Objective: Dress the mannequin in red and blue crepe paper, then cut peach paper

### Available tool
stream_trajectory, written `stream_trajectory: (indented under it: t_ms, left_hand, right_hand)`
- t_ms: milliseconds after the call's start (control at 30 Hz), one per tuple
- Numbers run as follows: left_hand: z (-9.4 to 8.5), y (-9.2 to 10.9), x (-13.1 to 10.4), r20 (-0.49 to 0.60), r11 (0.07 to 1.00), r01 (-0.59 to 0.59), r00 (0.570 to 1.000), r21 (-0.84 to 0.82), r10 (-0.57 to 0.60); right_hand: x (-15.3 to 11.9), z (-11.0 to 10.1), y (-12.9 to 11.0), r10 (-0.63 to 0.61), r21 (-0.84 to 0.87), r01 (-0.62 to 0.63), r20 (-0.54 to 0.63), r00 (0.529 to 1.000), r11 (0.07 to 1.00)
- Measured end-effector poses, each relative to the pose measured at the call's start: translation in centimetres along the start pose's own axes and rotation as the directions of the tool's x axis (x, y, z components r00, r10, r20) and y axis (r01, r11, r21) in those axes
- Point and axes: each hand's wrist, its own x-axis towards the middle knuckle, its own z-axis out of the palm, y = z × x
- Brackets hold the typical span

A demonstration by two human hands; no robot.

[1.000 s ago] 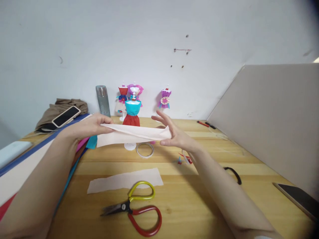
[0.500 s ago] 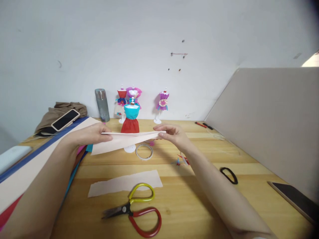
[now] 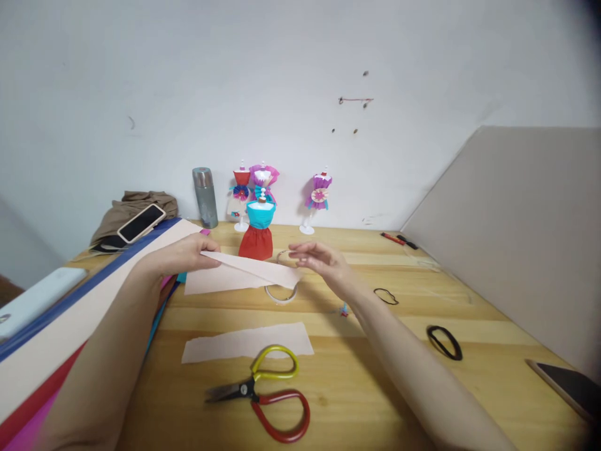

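Note:
My left hand (image 3: 190,254) pinches the left end of a pale pink crepe paper strip (image 3: 244,275), which is folded over lengthwise and hangs above the table. Beside the strip's right end, my right hand (image 3: 322,262) has its fingers loosely apart and grips nothing I can see. A thin pale loop (image 3: 280,255) shows just behind its fingertips; whether they touch is unclear. Below the held paper lies a second pale pink strip (image 3: 244,342), uneven along its edges. Scissors (image 3: 267,391) with one yellow and one red handle rest partly on it. A tape ring (image 3: 280,294) is half hidden by the folded paper.
Behind the paper stands a small dress form (image 3: 260,228) in turquoise and red, with several others against the wall. A flask (image 3: 205,197), a phone (image 3: 141,223) on brown cloth and coloured paper sheets (image 3: 107,291) are at left. A black hair tie (image 3: 444,343) lies at right.
My right hand has let go of the paper's right end and its fingers have spread. That end has dropped, showing the fold, while my left hand keeps its pinch. The whole view has shifted slightly.

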Motion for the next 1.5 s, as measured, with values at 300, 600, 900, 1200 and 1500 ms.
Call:
stream_trajectory:
  t_ms: [300,600,900,1200,1500]
  left_hand:
    - [0.1,0.2,-1.2,0.038,0.918,0.125,0.992,-0.377,-0.120]
    - [-0.9,0.2,-1.6,-0.119,0.971,0.057,0.989,-0.232,-0.087]
    - [-0.1,-0.9,-0.9,-0.155,0.824,0.035,0.977,-0.565,-0.148]
    - [0.2,-1.5,0.0,-0.183,0.841,0.027,0.972,-0.540,-0.148]
    - [0.9,1.2,-0.2,-0.449,0.741,-0.069,0.832,-0.667,-0.327]
  right_hand:
    - [-0.5,2.2,0.9,-0.265,-0.724,0.357,0.243,0.933,0.590]
    - [0.0,1.8,-0.5,-0.041,-0.185,0.008,-0.179,0.983,0.983]
    - [0.9,1.7,0.9,0.087,0.076,-0.066,-0.332,0.939,0.995]
    - [1.2,1.6,0.9,0.188,0.223,-0.106,-0.384,0.904,0.969]
    - [0.1,1.2,-1.3,0.100,0.154,-0.055,-0.302,0.948,0.987]
